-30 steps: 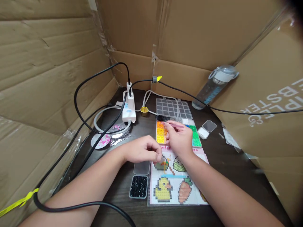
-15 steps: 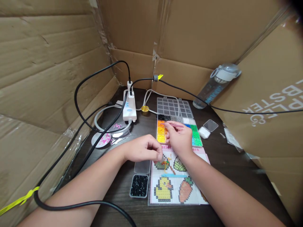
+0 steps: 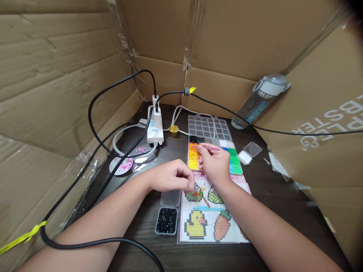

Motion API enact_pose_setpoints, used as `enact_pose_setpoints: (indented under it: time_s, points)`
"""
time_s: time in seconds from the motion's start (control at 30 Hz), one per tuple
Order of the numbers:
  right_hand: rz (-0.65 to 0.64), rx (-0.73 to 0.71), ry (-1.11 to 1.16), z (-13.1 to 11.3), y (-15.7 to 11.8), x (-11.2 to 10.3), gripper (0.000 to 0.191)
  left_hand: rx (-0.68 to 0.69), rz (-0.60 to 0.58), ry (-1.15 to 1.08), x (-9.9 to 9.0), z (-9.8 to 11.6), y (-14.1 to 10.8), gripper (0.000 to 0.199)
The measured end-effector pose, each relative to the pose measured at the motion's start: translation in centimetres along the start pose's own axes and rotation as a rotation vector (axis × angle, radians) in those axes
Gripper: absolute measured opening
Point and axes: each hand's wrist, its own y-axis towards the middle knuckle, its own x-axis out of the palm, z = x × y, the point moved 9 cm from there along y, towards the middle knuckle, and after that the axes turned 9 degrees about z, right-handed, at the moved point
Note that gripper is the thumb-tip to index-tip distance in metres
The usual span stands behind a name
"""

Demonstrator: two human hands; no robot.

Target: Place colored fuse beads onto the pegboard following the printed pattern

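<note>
My right hand (image 3: 214, 164) is closed on pink tweezers (image 3: 208, 148), whose tip is over the orange beads at the left of the sectioned bead box (image 3: 235, 168). My left hand (image 3: 174, 176) has its fingers curled above the upper left of the pattern sheet (image 3: 211, 223); what its fingertips hold, if anything, is too small to tell. A clear pegboard lies over the sheet, which shows a duck (image 3: 195, 225) and a carrot (image 3: 222, 226). Some orange, green and brown beads are near my left fingertips. A small box of black beads (image 3: 166, 221) sits left of the sheet.
A white power strip (image 3: 155, 130) with black cables stands behind, near a gold round tin (image 3: 174, 131). A dish of pink beads (image 3: 121, 166) is at the left. A small white box (image 3: 245, 158) and a bottle (image 3: 253, 104) are on the right. Cardboard walls surround the table.
The tweezers and my right hand have shifted very slightly over the orange beads. My left hand keeps its place. The whole view has tilted a little.
</note>
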Motion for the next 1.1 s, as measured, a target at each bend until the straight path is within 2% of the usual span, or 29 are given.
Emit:
enact_pose_setpoints:
  time_s: [0.3, 0.47, 0.57, 0.7, 0.77, 0.9, 1.0, 1.1]
  points:
    - [0.029, -0.006, -0.005, -0.5, -0.1, -0.3, 0.026, -0.013, 0.008, -0.004, -0.1, -0.2, 0.0, 0.014]
    - [0.056, -0.026, 0.009, -1.8, -0.2, -1.1, 0.024, -0.011, 0.000, -0.030, 0.0, 0.0, 0.0, 0.013]
    - [0.047, -0.050, 0.029, -3.0, -0.6, -2.2, 0.022, -0.012, -0.004, -0.029, 0.0, 0.1, 0.1, 0.012]
    - [-0.001, -0.133, 0.004, -4.6, -2.2, -4.7, 0.020, -0.003, -0.010, -0.011, 0.1, 0.1, 0.1, 0.014]
    - [-0.057, -0.090, 0.010, -4.0, -3.4, -6.0, 0.022, -0.002, -0.013, 0.000, 0.1, 0.2, 0.2, 0.016]
    - [-0.122, 0.088, 0.004, -0.9, -6.1, -8.4, 0.024, -0.001, -0.019, 0.025, 0.1, 0.3, 0.3, 0.015]
    - [-0.121, 0.160, -0.014, 0.9, -7.5, -9.3, 0.026, 0.010, -0.021, 0.047, 0.0, 0.5, 0.3, 0.015]
    - [-0.107, 0.172, -0.032, 1.8, -8.2, -9.4, 0.028, 0.005, -0.024, 0.068, 0.1, 0.5, 0.3, 0.018]
